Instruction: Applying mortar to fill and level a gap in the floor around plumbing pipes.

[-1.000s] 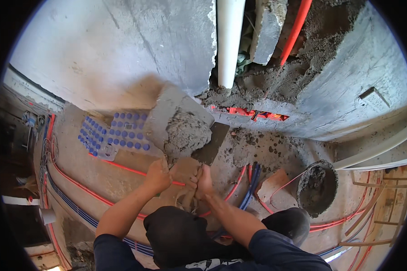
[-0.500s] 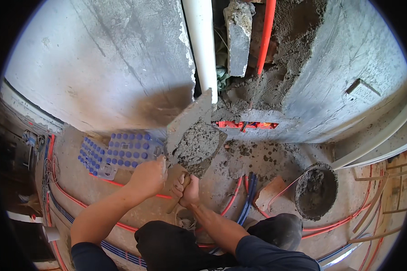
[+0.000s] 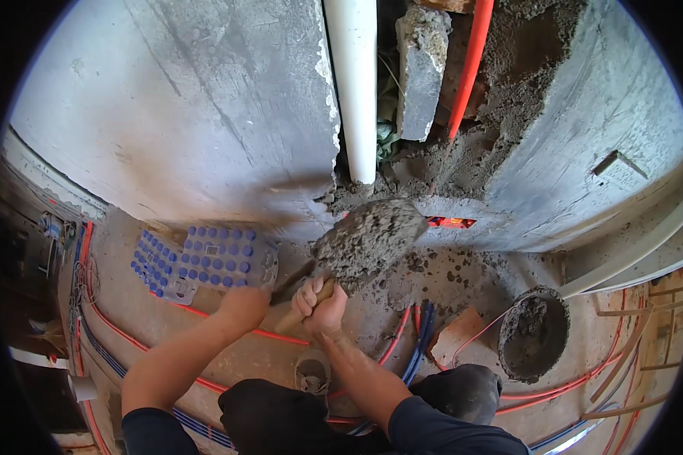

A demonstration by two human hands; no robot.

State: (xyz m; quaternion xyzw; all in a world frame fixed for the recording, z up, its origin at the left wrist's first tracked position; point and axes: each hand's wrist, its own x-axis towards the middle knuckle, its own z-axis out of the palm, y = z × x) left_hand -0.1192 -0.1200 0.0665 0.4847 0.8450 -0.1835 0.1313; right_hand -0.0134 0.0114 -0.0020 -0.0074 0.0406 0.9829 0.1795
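My right hand (image 3: 322,303) is closed around the wooden handle of a trowel (image 3: 300,315). Its blade carries a heap of wet grey mortar (image 3: 368,239), raised toward the foot of an open chase in the concrete wall. In that chase I see a white plastic pipe (image 3: 354,91), a red conduit (image 3: 470,68) and a wedged piece of block (image 3: 421,68), with rough mortar packed around them. My left hand (image 3: 243,303) is just left of the trowel, closed on a dark flat board (image 3: 287,279) that is blurred and seen nearly edge-on.
A round black bucket (image 3: 542,294) with mortar stands on the floor at right, a brick piece (image 3: 459,337) beside it. A clear tray of blue-capped pieces (image 3: 205,258) lies at left. Red and blue pipes (image 3: 410,341) run across the floor. My dark-trousered knees are below.
The mortar has passed from the grey board onto the trowel, and my right hand has lifted it up and right toward the chase. The board has swung down by my left hand.
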